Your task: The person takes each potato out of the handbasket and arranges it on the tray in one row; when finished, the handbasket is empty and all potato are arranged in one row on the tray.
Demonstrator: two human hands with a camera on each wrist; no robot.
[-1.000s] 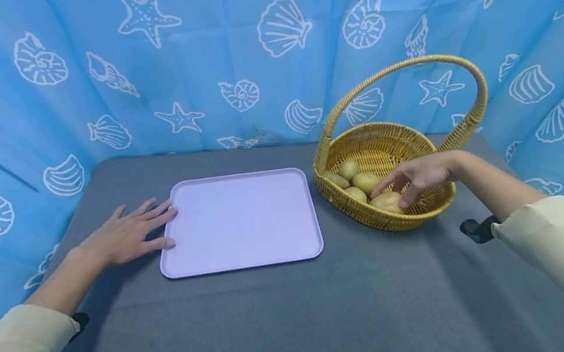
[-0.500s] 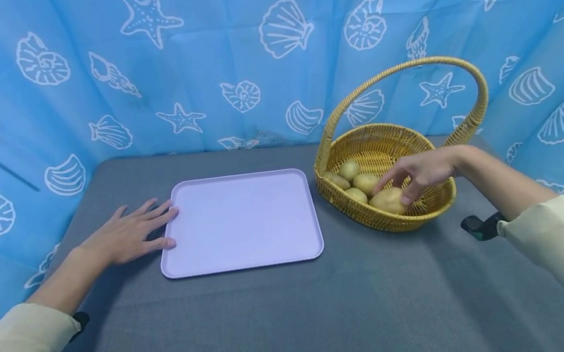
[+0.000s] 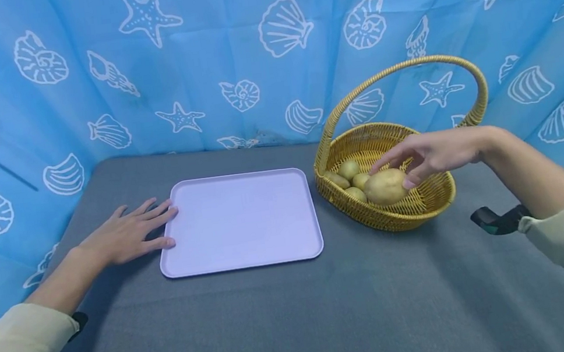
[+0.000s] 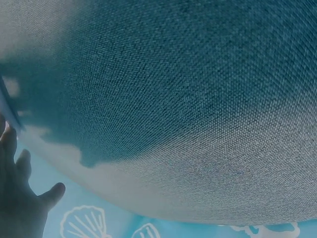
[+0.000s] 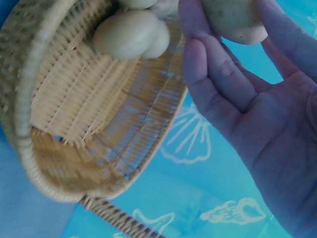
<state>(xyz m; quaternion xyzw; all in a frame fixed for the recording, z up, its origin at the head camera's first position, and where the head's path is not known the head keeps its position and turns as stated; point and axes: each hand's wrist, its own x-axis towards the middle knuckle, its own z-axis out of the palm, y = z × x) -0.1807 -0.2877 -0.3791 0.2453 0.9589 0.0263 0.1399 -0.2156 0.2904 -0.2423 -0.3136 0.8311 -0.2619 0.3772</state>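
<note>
In the head view my right hand (image 3: pixel 435 154) pinches a large potato (image 3: pixel 385 187) between thumb and fingers, lifted over the front part of a wicker basket (image 3: pixel 388 223). The right wrist view shows the same potato (image 5: pixel 235 20) between the thumb and fingers of the right hand (image 5: pixel 262 109). Several other potatoes (image 3: pixel 349 169) lie at the basket's left side. At the far left, my left hand (image 3: pixel 128 235) has its fingers spread, with fingertips touching the left edge of a pale lilac tray (image 3: pixel 237 222).
The basket's tall arched handle (image 3: pixel 406 67) rises beside the right arm. A dark grey cloth (image 3: pixel 278 317) covers the table. Behind it hangs a blue curtain (image 3: pixel 223 42) printed with white shells and starfish.
My right hand has closed on the large potato and raised it from the basket floor, the wrist moving up and to the right. The left hand and tray have stayed still.
</note>
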